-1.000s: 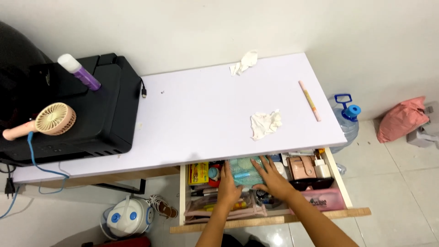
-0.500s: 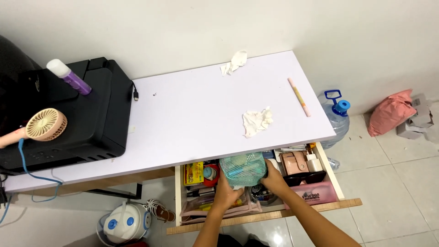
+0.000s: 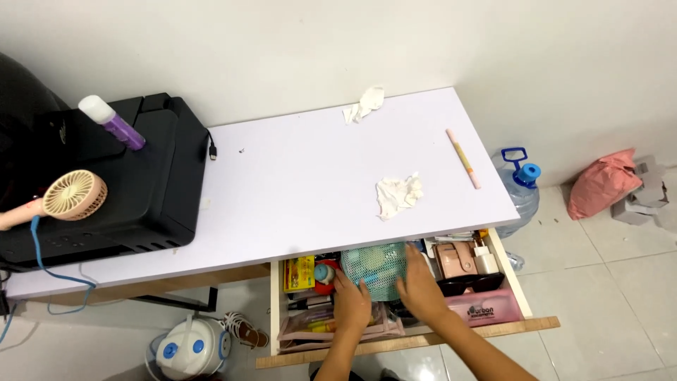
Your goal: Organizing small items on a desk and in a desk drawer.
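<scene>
Head view, looking down on a white rectangular desk [image 3: 296,190] with an open wooden drawer [image 3: 409,343] pulled out under its front edge. Both hands are inside the drawer, set apart on either side of a teal mesh pouch [image 3: 374,267] stuffed with small pale items; the pouch sits at the drawer's back, partly under the desk edge. Left hand [image 3: 352,305] rests against the pouch's lower left, fingers loosely curled; right hand [image 3: 417,288] lies along its right side, fingers spread. Cannot tell whether either hand actually grips the mesh or only touches it. Left of the pouch: a yellow printed card box [image 3: 299,272] and a small red-and-blue round container [image 3: 324,274]. Right of it: a pink leather wallet [image 3: 455,258], a white plug adapter [image 3: 485,262], black sunglasses [image 3: 471,283] and a pink zip case [image 3: 486,310]. In front of it: a flat pink pouch [image 3: 310,326]. Risk, as judged: the drawer is crowded, so the mesh could snag on a neighbour, or catch the desk edge directly above, and spill contents or drag the container out of place. Two crumpled white tissues [image 3: 398,195] and a pink pencil [image 3: 462,158] lie on the desk behind the drawer, well apart from the hands.
</scene>
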